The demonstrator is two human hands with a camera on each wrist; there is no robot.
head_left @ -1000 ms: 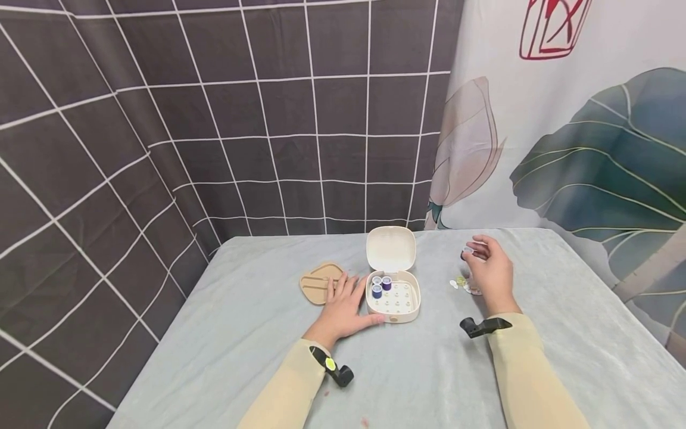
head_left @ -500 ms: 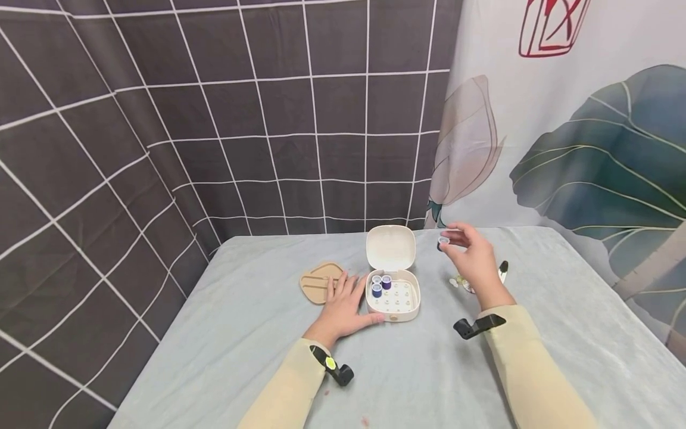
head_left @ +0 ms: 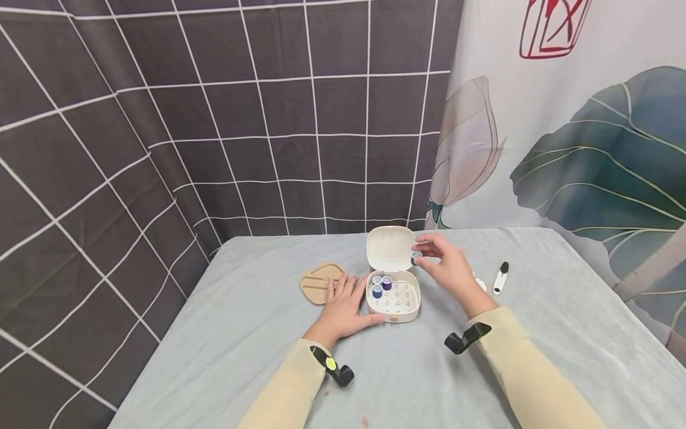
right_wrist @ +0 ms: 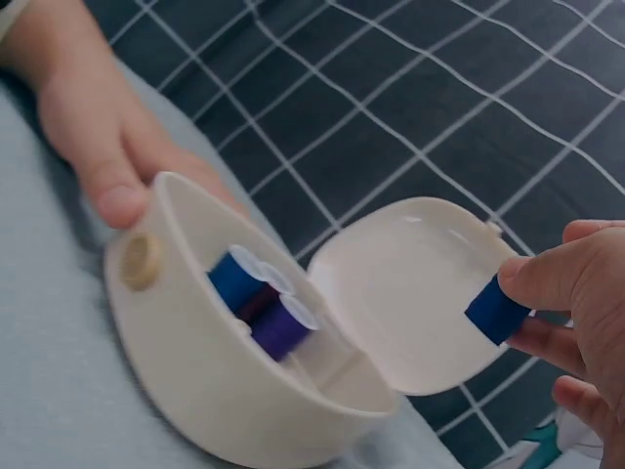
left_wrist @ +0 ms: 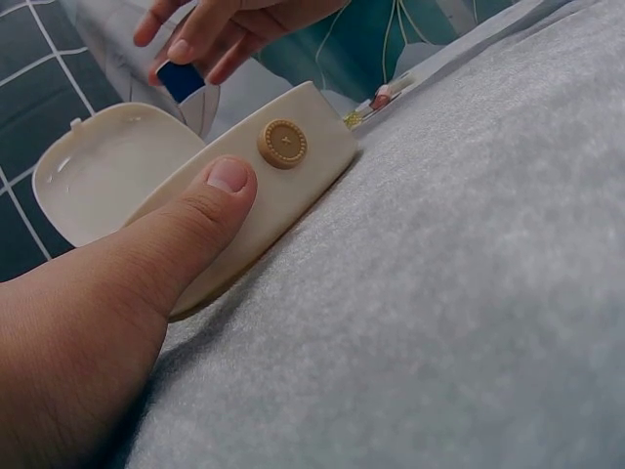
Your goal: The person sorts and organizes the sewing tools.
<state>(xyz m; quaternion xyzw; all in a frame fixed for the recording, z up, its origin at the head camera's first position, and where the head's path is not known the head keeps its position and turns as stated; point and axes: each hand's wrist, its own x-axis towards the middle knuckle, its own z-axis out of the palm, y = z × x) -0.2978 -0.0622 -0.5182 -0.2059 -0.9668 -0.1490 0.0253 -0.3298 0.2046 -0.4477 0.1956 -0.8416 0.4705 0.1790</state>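
Note:
A cream sewing box stands with its lid raised at the back. Three thread spools, among them a blue spool and a purple spool, stand on pegs in its back left corner. My left hand rests against the box, its straight thumb on the front wall near the button-shaped catch; its other fingers lie spread along the left side. My right hand pinches another blue thread spool between thumb and fingers, in the air by the lid's right edge.
A tan tray with slots lies left of the box, partly under my left fingers. Right of my right hand lies a small black-and-white tool. A white item shows beside my right wrist. Bare pegs fill the rest of the box floor.
My right hand has carried the blue thread spool leftward from the right of the table to the lid's right edge. The black-and-white tool has come into full view. My left hand has stayed put.

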